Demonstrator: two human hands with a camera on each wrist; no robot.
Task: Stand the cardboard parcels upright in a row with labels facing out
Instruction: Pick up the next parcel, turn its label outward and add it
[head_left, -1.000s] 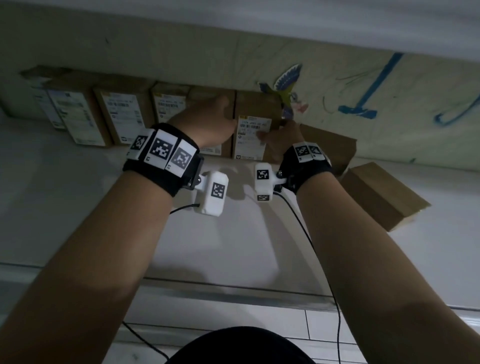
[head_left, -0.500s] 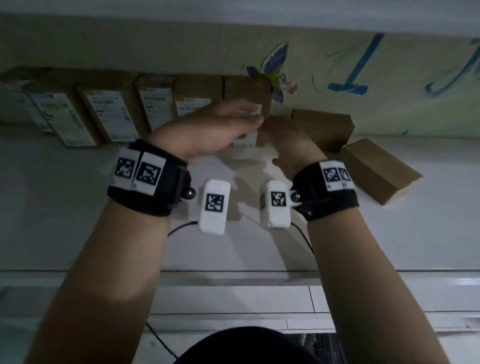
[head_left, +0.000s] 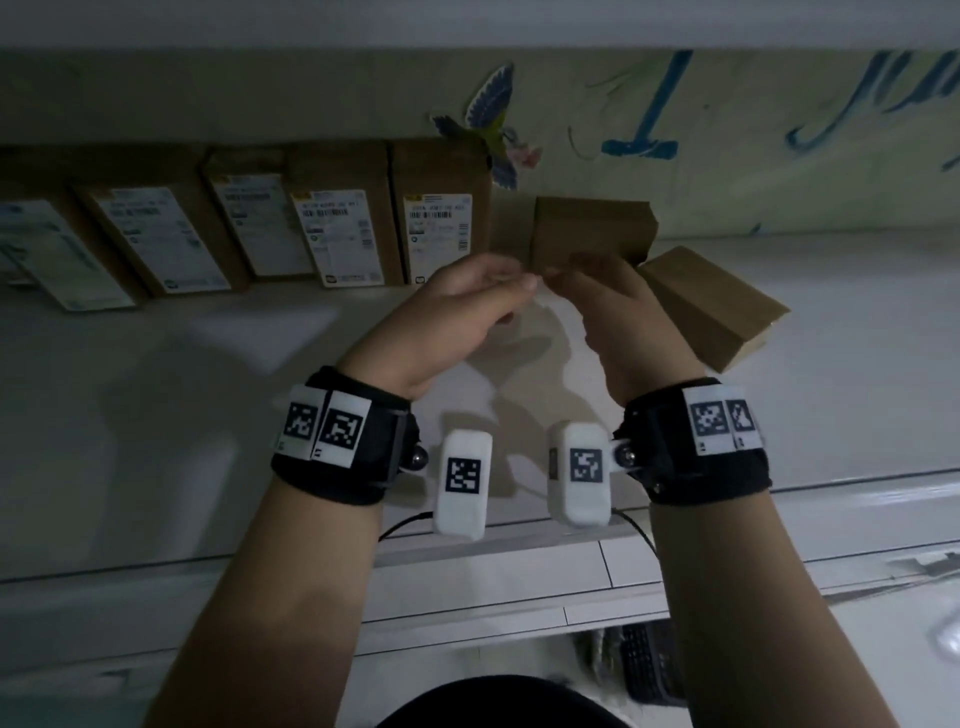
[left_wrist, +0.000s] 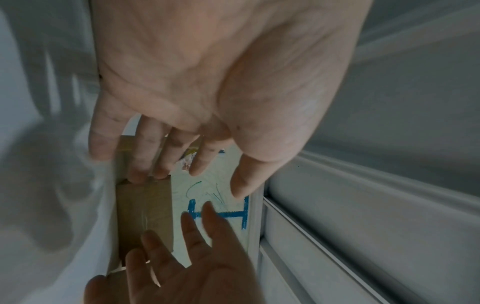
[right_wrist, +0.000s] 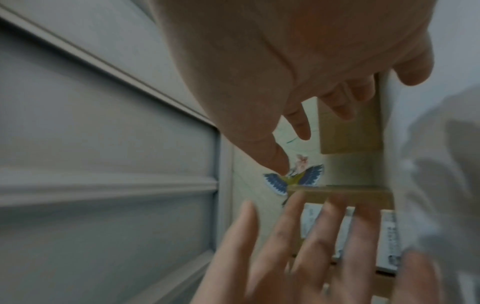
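Several cardboard parcels (head_left: 343, 234) stand upright in a row against the back wall, white labels facing me. The rightmost of them (head_left: 441, 218) stands free. To its right a plain brown parcel (head_left: 592, 234) lies on its side by the wall, no label showing. Another plain parcel (head_left: 711, 306) lies flat and askew further right. My left hand (head_left: 467, 306) and right hand (head_left: 613, 296) hover in front of the gap, fingertips nearly meeting, holding nothing. The left wrist view shows relaxed fingers (left_wrist: 161, 156) above the plain parcel (left_wrist: 144, 209). In the right wrist view my fingers (right_wrist: 337, 102) hang loose.
The parcels stand on a white counter (head_left: 208, 415) whose front edge runs just below my wrists. The wall behind carries a bird sticker (head_left: 488, 119) and blue crayon marks (head_left: 644, 124). Bare counter lies in front of the row.
Both hands have let go of the rightmost labelled parcel and drawn back toward me. That parcel now stands alone in the row.
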